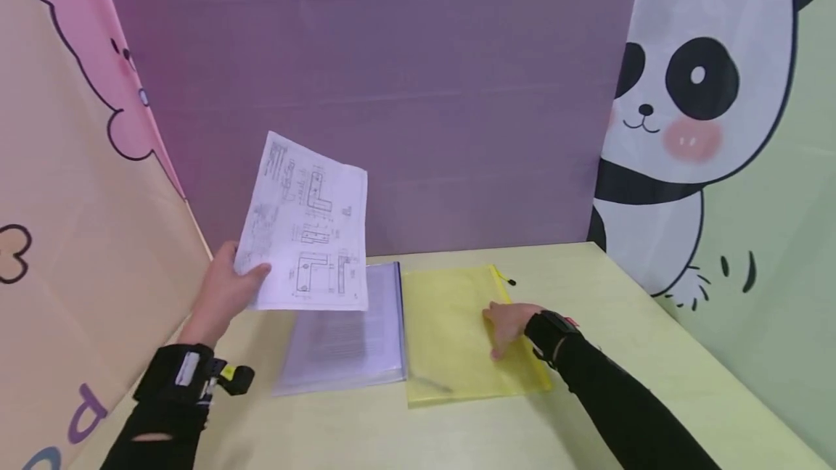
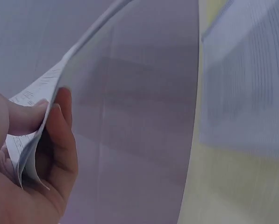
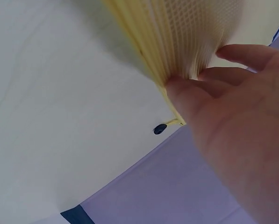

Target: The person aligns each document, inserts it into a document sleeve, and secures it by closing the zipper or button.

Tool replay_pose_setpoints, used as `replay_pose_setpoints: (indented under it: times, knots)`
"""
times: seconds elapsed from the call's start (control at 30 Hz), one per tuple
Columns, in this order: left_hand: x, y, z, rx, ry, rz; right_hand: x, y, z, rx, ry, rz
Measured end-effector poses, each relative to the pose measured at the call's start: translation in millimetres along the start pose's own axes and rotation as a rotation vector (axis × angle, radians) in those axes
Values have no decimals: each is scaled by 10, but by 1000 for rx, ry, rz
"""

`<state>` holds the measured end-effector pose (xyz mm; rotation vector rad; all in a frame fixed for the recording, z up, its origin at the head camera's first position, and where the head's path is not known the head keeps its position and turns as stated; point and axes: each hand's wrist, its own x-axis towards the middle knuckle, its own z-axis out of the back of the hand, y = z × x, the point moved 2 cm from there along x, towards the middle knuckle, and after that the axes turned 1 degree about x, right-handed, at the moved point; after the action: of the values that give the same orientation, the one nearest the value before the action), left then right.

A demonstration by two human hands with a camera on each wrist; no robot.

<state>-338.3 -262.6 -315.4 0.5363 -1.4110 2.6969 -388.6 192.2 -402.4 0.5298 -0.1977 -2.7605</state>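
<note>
My left hand (image 1: 225, 285) pinches drawings (image 1: 313, 238); my right hand's (image 1: 512, 323) spread fingers seemingly steady the pouch (image 1: 451, 339) beneath, likely needing opening next.

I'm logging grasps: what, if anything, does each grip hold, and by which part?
The left grip holds the printed paper near its lower left corner. The right grip touches the yellow folder; whether pinched cannot be told.

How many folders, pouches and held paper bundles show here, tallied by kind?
Translucent folder: 1
Yellow pouch: 1
Paper bundle in the left hand: 1 (its sheets cannot be counted)
Total: 3
</note>
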Motion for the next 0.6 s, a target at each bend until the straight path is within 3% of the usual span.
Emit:
replay_pose_setpoints:
  times: [0.13, 0.27, 0.37, 0.5, 0.6]
  knots:
    - [20, -98, -191, -152, 13, 49, 33, -6, 35, 54, -46, 32]
    - [14, -157, -408, -250, 29, 77, 63, -14, 95, 283, -125, 73]
    - [6, -180, -582, -293, 42, 115, 56, 46, 164, 648, -153, 134]
    - [-13, -193, -823, -347, 53, 162, 32, 226, 240, 1167, -111, 240]
    - [-39, -188, -994, -379, 65, 175, 24, 385, 268, 1412, -72, 311]
